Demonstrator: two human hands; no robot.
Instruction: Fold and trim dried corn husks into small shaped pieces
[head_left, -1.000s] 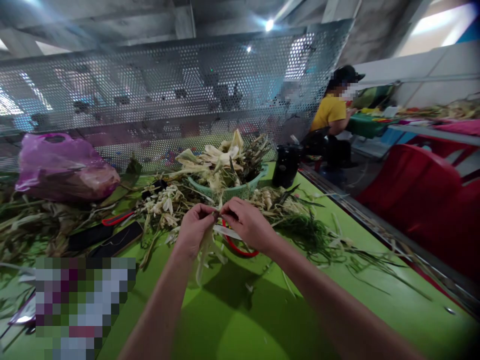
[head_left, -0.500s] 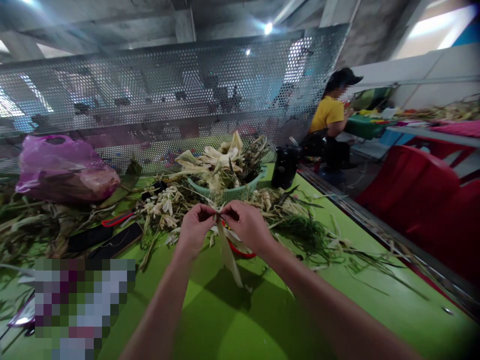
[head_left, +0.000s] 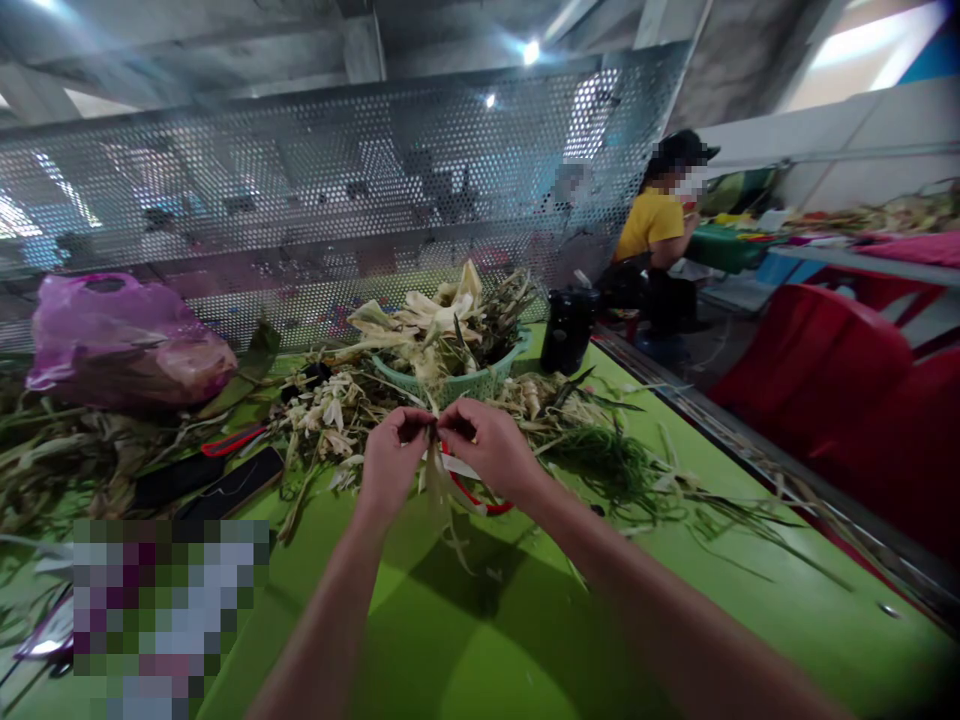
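Pale husk strip (head_left: 434,484), dangling nearest the viewer in front of the green basket (head_left: 480,384), went from slanting right to nearly straight down; apparently being turned. Left hand (head_left: 394,448) and right hand (head_left: 489,446), fingertips nearly meeting before the basket, pinch its upper end.
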